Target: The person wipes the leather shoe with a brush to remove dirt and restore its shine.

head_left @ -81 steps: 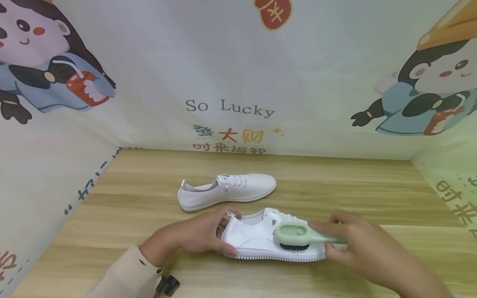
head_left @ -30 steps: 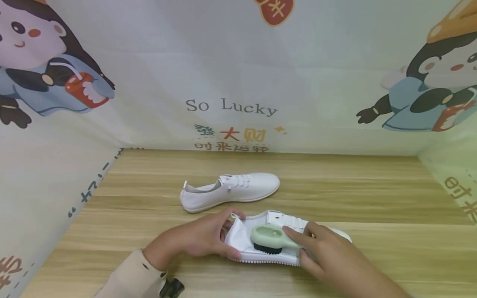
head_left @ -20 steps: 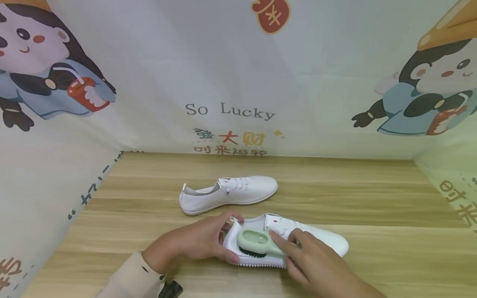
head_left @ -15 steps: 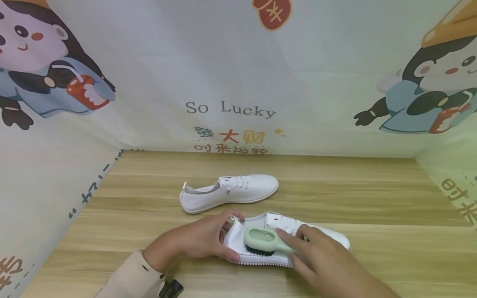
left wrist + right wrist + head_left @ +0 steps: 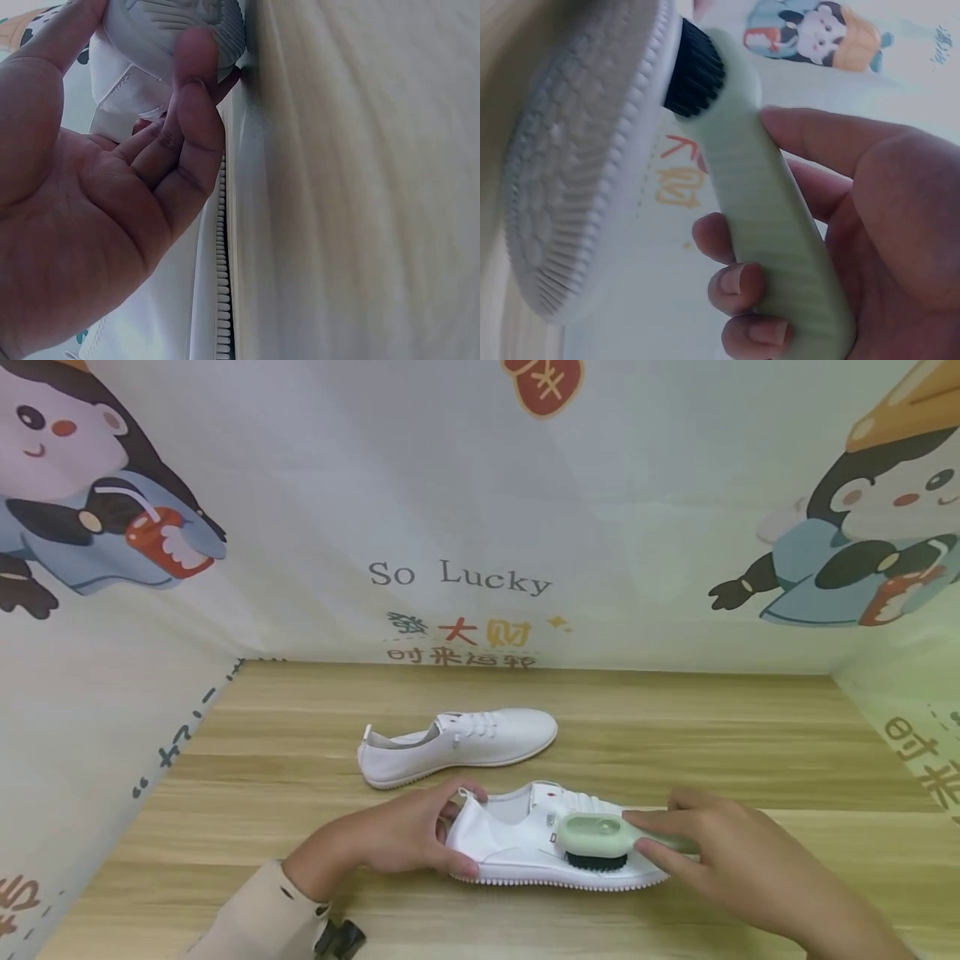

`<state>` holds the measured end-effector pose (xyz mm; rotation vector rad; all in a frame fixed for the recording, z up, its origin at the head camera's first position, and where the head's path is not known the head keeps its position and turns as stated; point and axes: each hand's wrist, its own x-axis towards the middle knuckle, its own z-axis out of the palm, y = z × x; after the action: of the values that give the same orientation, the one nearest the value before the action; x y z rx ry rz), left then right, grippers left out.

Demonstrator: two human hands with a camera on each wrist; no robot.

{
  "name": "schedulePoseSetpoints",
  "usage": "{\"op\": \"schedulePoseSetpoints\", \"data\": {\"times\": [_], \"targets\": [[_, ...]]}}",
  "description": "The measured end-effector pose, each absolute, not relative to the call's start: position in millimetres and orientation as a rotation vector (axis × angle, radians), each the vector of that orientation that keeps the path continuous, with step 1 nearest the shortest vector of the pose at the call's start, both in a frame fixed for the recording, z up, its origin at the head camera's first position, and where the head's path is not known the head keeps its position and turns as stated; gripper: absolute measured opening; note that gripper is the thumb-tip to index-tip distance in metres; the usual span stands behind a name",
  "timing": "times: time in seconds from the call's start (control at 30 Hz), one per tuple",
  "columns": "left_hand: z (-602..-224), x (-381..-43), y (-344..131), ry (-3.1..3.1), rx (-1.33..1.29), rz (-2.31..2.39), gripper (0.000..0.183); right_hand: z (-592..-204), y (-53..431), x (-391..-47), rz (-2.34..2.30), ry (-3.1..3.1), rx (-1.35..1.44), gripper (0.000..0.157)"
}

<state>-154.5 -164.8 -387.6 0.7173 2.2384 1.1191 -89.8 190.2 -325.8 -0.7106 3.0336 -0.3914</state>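
Observation:
A white lace-up shoe (image 5: 498, 843) lies at the front of the table, its toe to the right. My left hand (image 5: 401, 835) grips its heel, thumb low by the sole and fingers behind the heel. In the left wrist view the heel end of the ridged sole (image 5: 180, 30) shows between my fingers. My right hand (image 5: 738, 856) holds a pale green shoe brush (image 5: 596, 835) by its handle, fingers curled round it in the right wrist view. The black bristles (image 5: 695, 71) sit against the shoe's near side, towards the front. The brush hides part of the toe.
A second white shoe (image 5: 480, 743) stands just behind, also toe to the right. The wood-grain table (image 5: 712, 735) meets a printed cloth backdrop (image 5: 637, 527) at the back and both sides. A small black object (image 5: 341, 937) sits at the left sleeve.
Over the last second my right hand slides the brush left towards the heel, then back right towards the toe. My left hand keeps its hold on the heel; the far shoe stays put.

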Motion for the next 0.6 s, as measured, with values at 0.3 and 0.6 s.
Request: {"op": "schedulePoseSetpoints", "data": {"times": [0.3,0.6], "targets": [[-387,-154,-166,2.222,0.708,1.131,0.073,-316,211,-86,-0.356,3.013,-0.625,0.036],[-385,-156,-165,2.203,0.703,1.138,0.071,-319,199,-88,-0.387,3.052,-0.773,0.033]]}}
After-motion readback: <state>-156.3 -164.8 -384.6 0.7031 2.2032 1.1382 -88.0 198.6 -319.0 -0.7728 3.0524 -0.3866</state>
